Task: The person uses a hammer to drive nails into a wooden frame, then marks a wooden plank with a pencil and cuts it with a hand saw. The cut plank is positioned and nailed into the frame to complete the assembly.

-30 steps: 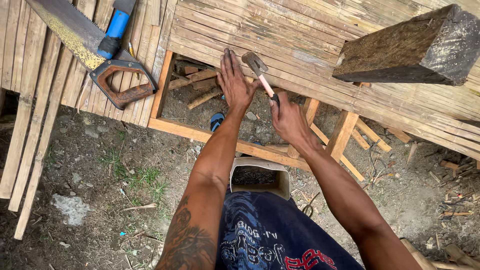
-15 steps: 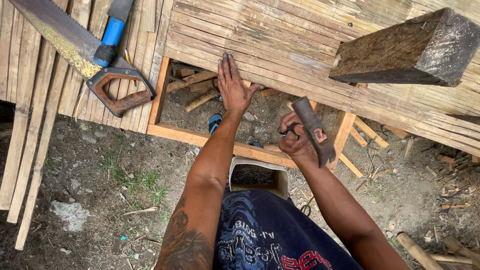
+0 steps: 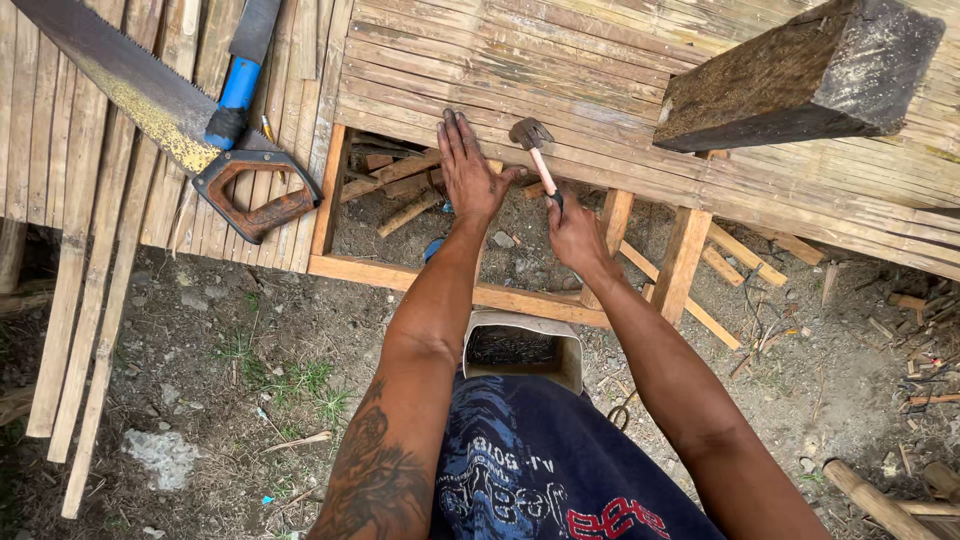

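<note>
While the left hand [image 3: 468, 170] lies flat with fingers spread on the front edge of a deck of bamboo slats [image 3: 600, 90], the right hand [image 3: 574, 232] is clenched around the pale handle of a small hammer [image 3: 534, 148], whose dark metal head rests at or just above the same slat edge, just beside the left thumb. Judging by this pose, the step in hand is nailing the slats down to the wooden frame [image 3: 480, 290] beneath; whether a nail stands under the head is too small to tell. A further blow would call for the flat hand to keep the slat steady and its thumb away from the hammer head. Near the person's waist, below both forearms, sits an open white container [image 3: 522, 345] (its inside holds a dark mass of what look like thin nails). To the left, a handsaw [image 3: 170, 120] with a rust-brown handle lies on loose bamboo strips, and a heavy dark timber block [image 3: 800, 75] rests on the deck at upper right.
</note>
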